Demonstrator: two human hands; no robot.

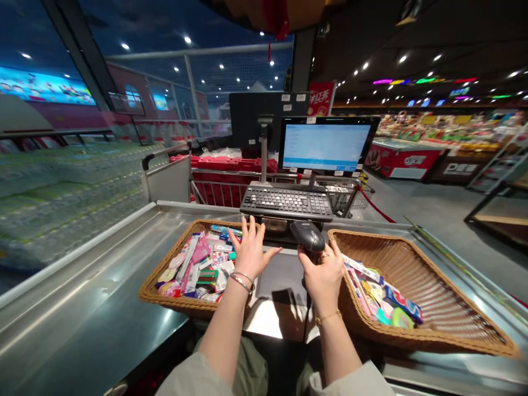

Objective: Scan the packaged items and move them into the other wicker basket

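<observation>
My left hand (pixel 252 252) is spread open above the inner edge of the left wicker basket (pixel 153 280), which is filled with small packaged goods (pixel 202 250). Nothing shows in its fingers. With my right hand (pixel 324 275) I grip a black handheld barcode scanner (pixel 308 236), its head pointing up and away from me. The scanner's handle is mostly hidden by my fingers. Just right of that hand stands another wicker basket (pixel 449 291). Small packages lie at its near left end, among them a blue and red box (pixel 403 303) and a round green item (pixel 401 319).
A black keyboard (pixel 286 201) sits ahead below a lit monitor (pixel 325 146). The metal counter (pixel 107 286) has a raised rim. Behind it are a shopping cart (pixel 220 190) and red crates (pixel 231 165). Stacked bottles (pixel 82 187) stand left, a red freezer (pixel 406 159) far right.
</observation>
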